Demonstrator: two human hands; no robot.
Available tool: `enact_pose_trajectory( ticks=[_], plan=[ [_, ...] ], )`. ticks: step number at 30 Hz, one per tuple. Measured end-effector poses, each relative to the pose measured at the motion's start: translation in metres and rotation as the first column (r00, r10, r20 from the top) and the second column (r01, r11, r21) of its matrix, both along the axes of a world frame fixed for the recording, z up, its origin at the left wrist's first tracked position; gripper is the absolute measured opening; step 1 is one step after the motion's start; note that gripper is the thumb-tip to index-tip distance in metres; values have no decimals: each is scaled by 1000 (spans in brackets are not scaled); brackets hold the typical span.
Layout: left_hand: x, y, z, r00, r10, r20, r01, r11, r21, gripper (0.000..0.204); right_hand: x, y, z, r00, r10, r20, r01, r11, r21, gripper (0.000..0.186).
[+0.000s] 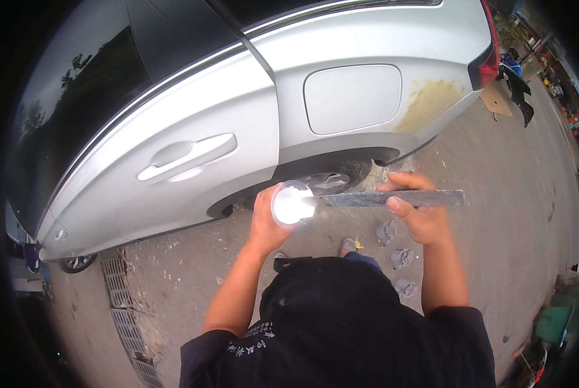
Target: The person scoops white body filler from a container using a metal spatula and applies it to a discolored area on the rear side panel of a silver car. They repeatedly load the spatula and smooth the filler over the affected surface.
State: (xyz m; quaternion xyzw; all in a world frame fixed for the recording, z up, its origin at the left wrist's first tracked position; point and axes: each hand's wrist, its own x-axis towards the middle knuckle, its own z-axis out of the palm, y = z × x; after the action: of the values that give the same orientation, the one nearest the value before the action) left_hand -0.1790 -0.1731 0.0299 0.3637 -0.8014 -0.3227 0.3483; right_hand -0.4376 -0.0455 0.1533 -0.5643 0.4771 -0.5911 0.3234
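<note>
My left hand (265, 218) is wrapped round a clear plastic cup (293, 205) with bright white material inside. Between the thumb and fingers of my right hand (419, 210) is a long, flat, dark grey stirring stick (360, 199). Its left end reaches into the cup's mouth, and glare hides the tip. Both hands are in front of a silver car (238, 84), near its rear wheel (331, 180). A tan, filler-coloured patch (432, 102) marks the rear panel, right of the square fuel flap (352, 98).
Several grey crumpled lumps (403, 258) lie on the concrete floor by my feet. A metal drain grate (116, 282) runs along the left. At the far right are a flat piece of cardboard (495, 102), a black curved part (519, 97) and a green container (553, 324).
</note>
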Motion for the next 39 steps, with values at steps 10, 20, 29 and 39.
enact_pose_trajectory(
  ticks=[10, 20, 29, 39],
  plan=[
    [-4, 4, -4, 985, -99, 140, 63, 970, 237, 76, 0, -6, 28, 875, 213, -435, -266, 962, -62, 43],
    [-6, 6, 14, 928, -362, -90, 358, 795, 489, 79, 2, -23, 43, 908, 364, -205, -350, 931, 101, 35],
    [-13, 12, 11, 961, -272, -50, 272, 891, 363, 80, 13, -28, 68, 822, 404, -402, -421, 906, 50, 38],
    [-14, 13, 6, 992, -127, -14, 126, 990, -69, 79, 21, -25, 74, 710, 388, -588, -521, 851, -69, 45]
  ],
)
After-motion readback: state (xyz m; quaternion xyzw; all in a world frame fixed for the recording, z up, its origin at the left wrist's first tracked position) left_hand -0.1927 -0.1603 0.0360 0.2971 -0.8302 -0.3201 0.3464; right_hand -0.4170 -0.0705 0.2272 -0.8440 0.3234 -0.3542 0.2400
